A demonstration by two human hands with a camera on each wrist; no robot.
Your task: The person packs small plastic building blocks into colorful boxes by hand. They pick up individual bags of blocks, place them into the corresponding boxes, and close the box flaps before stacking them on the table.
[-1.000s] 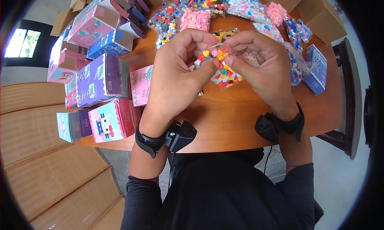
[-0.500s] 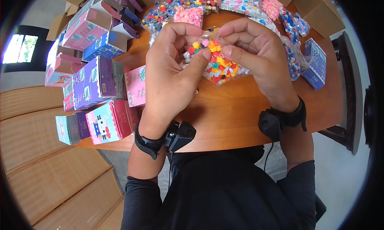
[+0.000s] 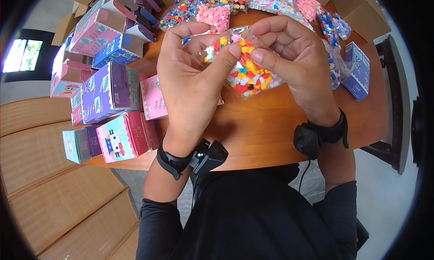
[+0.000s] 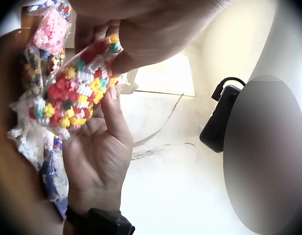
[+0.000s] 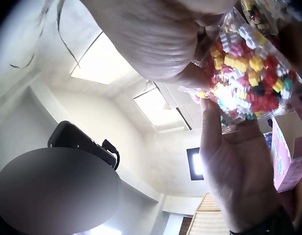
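Observation:
A clear plastic bag (image 3: 253,77) of small toy building blocks, mostly red, yellow and white with some teal, is held up above the table between both hands. My left hand (image 3: 190,86) pinches its upper left part, thumb lying across the front of the plastic. On the other side my right hand (image 3: 305,68) pinches the upper right part, its thumb close to the left one. The lower part of the bag hangs full of blocks below the thumbs. In the left wrist view the bag (image 4: 75,95) bulges between the hands; some fingertips behind it are hidden.
Colourful cardboard boxes, among them a purple box (image 3: 104,90) and a pink box (image 3: 153,97), crowd the table's left side. Several filled block bags, including a pink one (image 3: 214,18), lie along the back. A blue box (image 3: 357,72) stands at the right on the wooden table (image 3: 253,138).
Both hands have shifted slightly left and up in the head view, still pinching the bag. More of the bag's block-filled front shows now, and the left thumb has come further over it.

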